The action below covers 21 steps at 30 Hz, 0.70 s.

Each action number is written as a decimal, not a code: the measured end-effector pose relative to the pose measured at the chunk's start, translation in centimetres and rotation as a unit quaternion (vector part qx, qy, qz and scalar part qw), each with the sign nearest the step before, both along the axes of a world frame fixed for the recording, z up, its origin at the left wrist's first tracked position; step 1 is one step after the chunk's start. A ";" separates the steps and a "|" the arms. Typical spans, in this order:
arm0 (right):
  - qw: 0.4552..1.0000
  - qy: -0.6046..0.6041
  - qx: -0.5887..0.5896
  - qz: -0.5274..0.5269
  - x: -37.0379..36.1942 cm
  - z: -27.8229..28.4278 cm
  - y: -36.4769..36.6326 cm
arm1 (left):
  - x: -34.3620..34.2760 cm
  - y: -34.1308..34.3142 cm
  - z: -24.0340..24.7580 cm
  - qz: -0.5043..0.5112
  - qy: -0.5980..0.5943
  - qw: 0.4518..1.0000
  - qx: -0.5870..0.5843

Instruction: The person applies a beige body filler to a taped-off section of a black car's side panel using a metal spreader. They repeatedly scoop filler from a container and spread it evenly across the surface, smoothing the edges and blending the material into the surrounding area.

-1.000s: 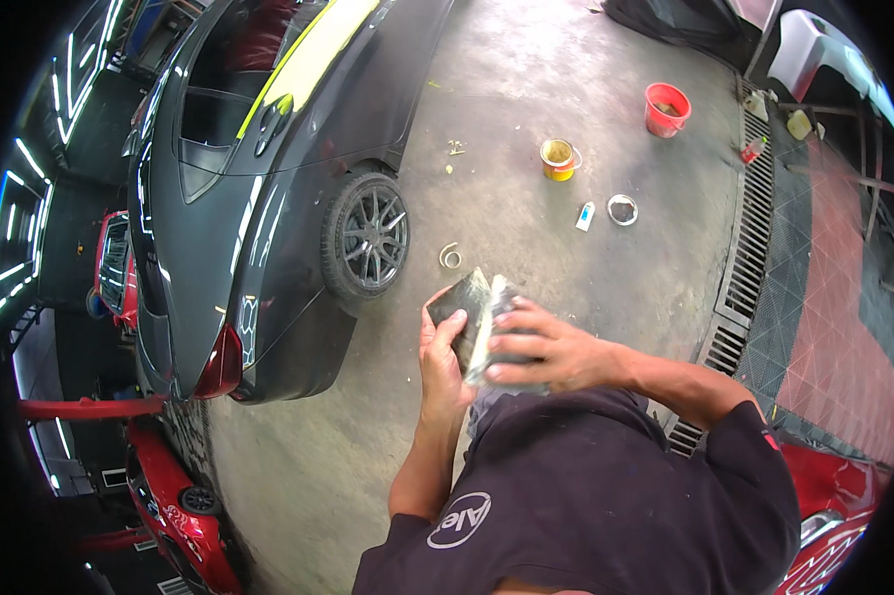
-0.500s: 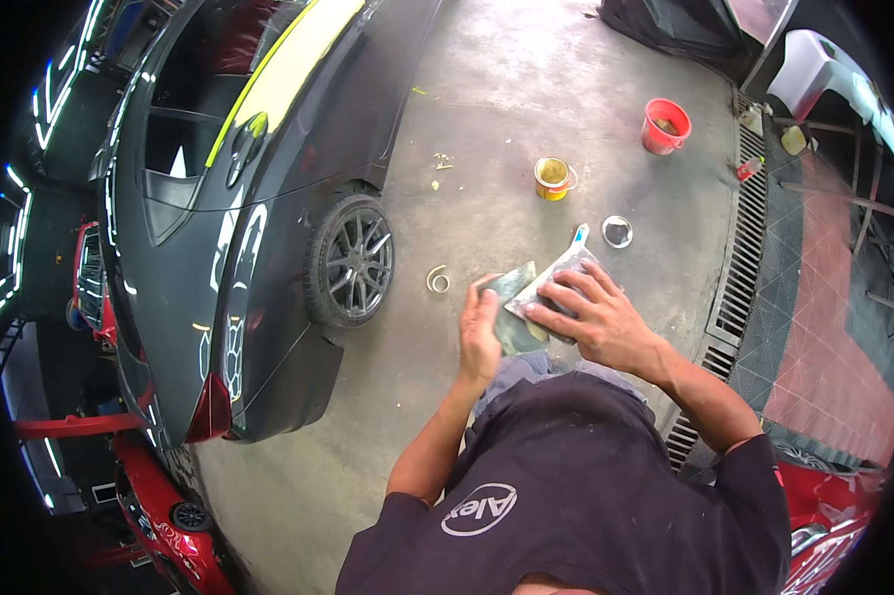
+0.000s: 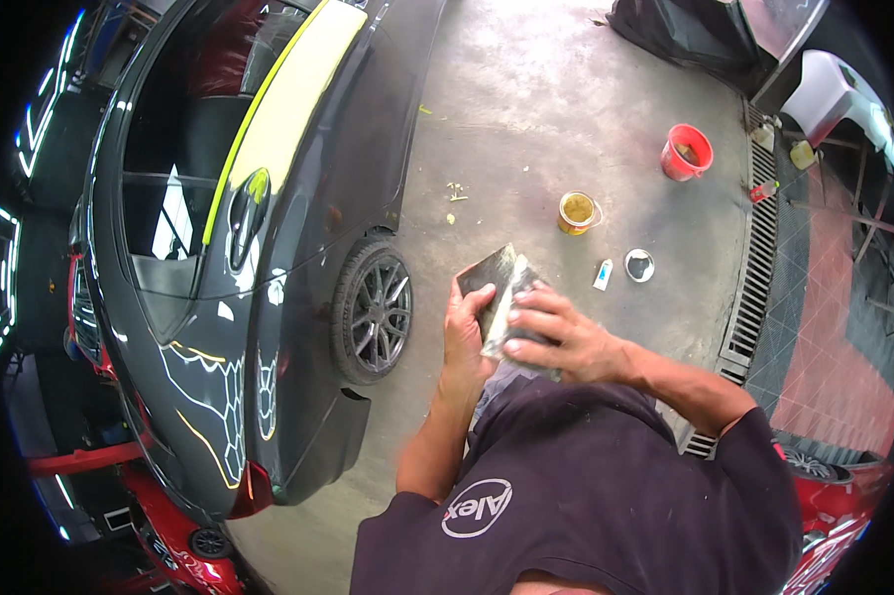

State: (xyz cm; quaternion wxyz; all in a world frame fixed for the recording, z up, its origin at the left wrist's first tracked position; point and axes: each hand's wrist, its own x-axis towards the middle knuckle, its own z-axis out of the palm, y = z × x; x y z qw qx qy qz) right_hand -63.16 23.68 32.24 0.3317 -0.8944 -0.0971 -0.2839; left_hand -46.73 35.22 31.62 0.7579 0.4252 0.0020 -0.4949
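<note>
In front of my torso, my left hand (image 3: 464, 335) grips a dark, flat, squarish plate (image 3: 487, 278), thumb on its face and fingers behind. My right hand (image 3: 569, 337) is closed over a second flat plate, a spreader (image 3: 528, 282) with a whitish smear along its edge. The two plates meet at that smeared edge, the spreader standing tilted against the dark plate. Fingers of my right hand hide much of the spreader. To the left stands a dark grey car (image 3: 313, 213) with a pale yellow-green coated strip (image 3: 293, 104) along its side.
On the concrete floor ahead are a yellow can (image 3: 578, 213), a red bucket (image 3: 685, 154), a small white-and-blue tube (image 3: 603, 275) and a round lid (image 3: 640, 265). The car's rear wheel (image 3: 375, 312) is close on the left. A drain grate (image 3: 750, 268) runs along the right.
Both plates have turned: the left one shows its darker face, and the spreader stands steeper, its smeared edge facing my left hand. The view has shifted, so floor things sit lower and farther right.
</note>
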 end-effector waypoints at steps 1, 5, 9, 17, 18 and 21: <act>1.000 0.002 0.007 -0.017 0.4 -0.8 -1.0 | 0.7 0.0 0.9 0.020 -0.008 1.000 -0.006; 0.990 0.119 -0.074 -0.003 3.1 -3.1 -7.9 | 5.9 1.0 2.2 0.051 -0.052 0.997 0.004; 0.989 0.089 -0.079 -0.084 9.7 -0.4 -9.2 | 9.2 -1.7 -1.2 0.073 -0.380 0.917 0.100; 0.978 0.136 -0.089 0.128 18.3 -2.9 -16.4 | 20.9 -9.8 0.3 0.216 -0.227 0.944 0.107; 0.985 0.095 -0.067 0.130 19.8 -2.1 -17.3 | 22.6 -10.8 0.3 0.231 -0.214 0.944 0.099; 0.990 -0.030 -0.004 0.136 24.9 -0.1 -19.0 | 25.9 -13.9 -2.3 0.087 -0.199 0.967 0.131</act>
